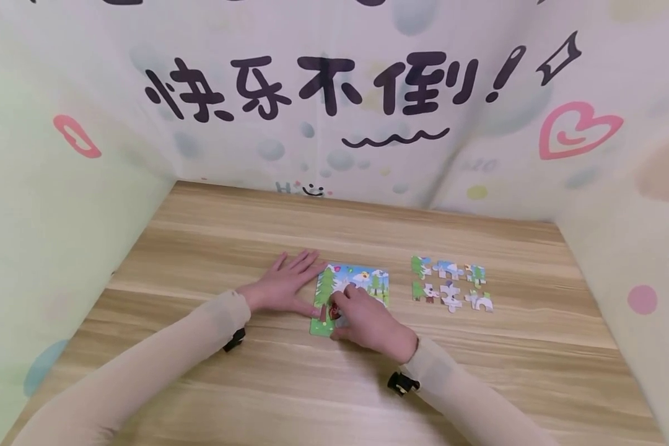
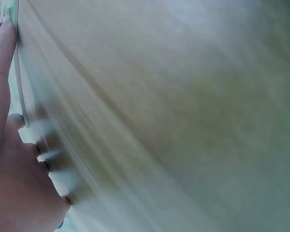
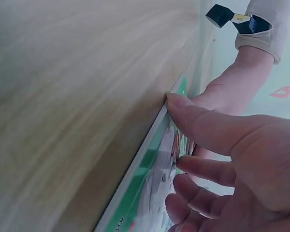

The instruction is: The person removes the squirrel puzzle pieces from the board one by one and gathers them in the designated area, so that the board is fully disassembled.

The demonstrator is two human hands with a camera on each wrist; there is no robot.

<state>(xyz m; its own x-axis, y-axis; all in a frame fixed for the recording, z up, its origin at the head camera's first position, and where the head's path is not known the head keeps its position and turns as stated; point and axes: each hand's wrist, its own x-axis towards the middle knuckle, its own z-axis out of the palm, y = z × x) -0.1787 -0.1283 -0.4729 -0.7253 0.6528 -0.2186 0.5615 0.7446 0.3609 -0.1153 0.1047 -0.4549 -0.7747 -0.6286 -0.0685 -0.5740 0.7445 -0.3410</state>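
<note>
A jigsaw puzzle board [image 1: 383, 279] with trees on a green and blue background lies flat on the table. My left hand [image 1: 279, 288] rests at its left side, fingers spread and thumb over the board's left edge. Over the lower middle of the board, my right hand [image 1: 368, 322] has bent fingers touching the picture. In the right wrist view, the right thumb [image 3: 203, 121] touches the board's near edge, apart from the index fingertip; no loose piece shows between them. The right hand hides much of the picture.
Several loose jigsaw pieces [image 1: 450, 294] lie in two rows right of the board. The wood-grain table [image 1: 256, 384] is bordered by a printed cloth [image 1: 334, 155] at the back and pale walls at both sides. Each wrist wears a small black camera [image 1: 404, 383].
</note>
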